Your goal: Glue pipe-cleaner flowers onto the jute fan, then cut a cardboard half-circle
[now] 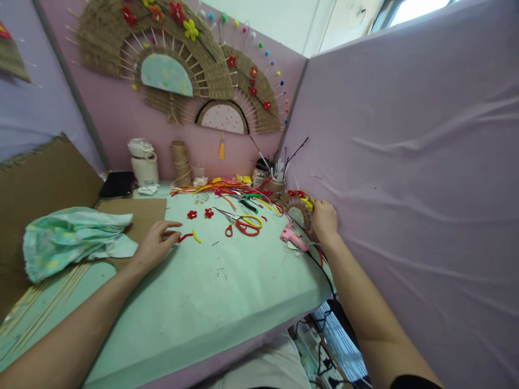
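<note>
My left hand rests on the table with its fingers apart. Its fingertips are beside a short red pipe cleaner, and whether they touch it I cannot tell. A short yellow pipe cleaner lies just past it. Two red pipe-cleaner flowers, a left one and a right one, lie farther back. At the right wall, my right hand is closed at the edge of a small woven fan trimmed with red and yellow flowers. My fingertips there are hidden.
Scissors lie mid-table, with a pink glue gun to their right. Long pipe cleaners, a twine spool and a white bottle are at the back. Green patterned cloth covers part of the cardboard at left.
</note>
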Tool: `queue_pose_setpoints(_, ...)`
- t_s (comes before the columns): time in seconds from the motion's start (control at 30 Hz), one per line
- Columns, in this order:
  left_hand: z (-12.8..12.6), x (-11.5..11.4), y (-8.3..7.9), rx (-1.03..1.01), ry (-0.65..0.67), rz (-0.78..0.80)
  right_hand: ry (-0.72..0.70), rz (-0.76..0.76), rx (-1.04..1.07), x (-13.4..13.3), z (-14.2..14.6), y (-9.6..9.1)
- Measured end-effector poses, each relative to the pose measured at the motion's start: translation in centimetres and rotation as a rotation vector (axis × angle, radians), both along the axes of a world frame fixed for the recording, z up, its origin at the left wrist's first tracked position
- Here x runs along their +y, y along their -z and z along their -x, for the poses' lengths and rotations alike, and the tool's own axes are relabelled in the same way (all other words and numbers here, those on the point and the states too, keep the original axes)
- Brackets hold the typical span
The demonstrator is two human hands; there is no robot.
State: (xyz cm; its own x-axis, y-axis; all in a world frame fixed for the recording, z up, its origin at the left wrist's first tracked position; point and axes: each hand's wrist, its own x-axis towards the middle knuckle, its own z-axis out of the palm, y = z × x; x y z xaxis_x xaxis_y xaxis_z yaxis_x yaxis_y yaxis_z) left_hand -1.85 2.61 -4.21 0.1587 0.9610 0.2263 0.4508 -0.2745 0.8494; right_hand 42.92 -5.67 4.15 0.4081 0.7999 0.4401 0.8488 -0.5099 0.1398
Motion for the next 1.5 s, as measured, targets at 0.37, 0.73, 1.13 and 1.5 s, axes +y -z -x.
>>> queue_pose_setpoints(0.37,0.2,0.1,0.1,-0.006,0.001,0.011,0.072,0.199,0.067,0.0,0.3,-2.4)
queue_pose_setpoints(0.73,0.1,0.0,-0.2,0.022,-0.011,-0.01,0.053,0.178,0.119,0.4,-0.8,-3.4)
queue_pose_setpoints(1.13,0.1,-0.3,-0.6,0.045,0.003,0.009,0.073,0.233,0.083,-0.2,0.6,-2.3)
queue_pose_setpoints(1.5,0.0,-1.4,-2.1,0.137,0.006,-0.171,-0.232,-0.063,0.156,-2.3,6.3,-3.2)
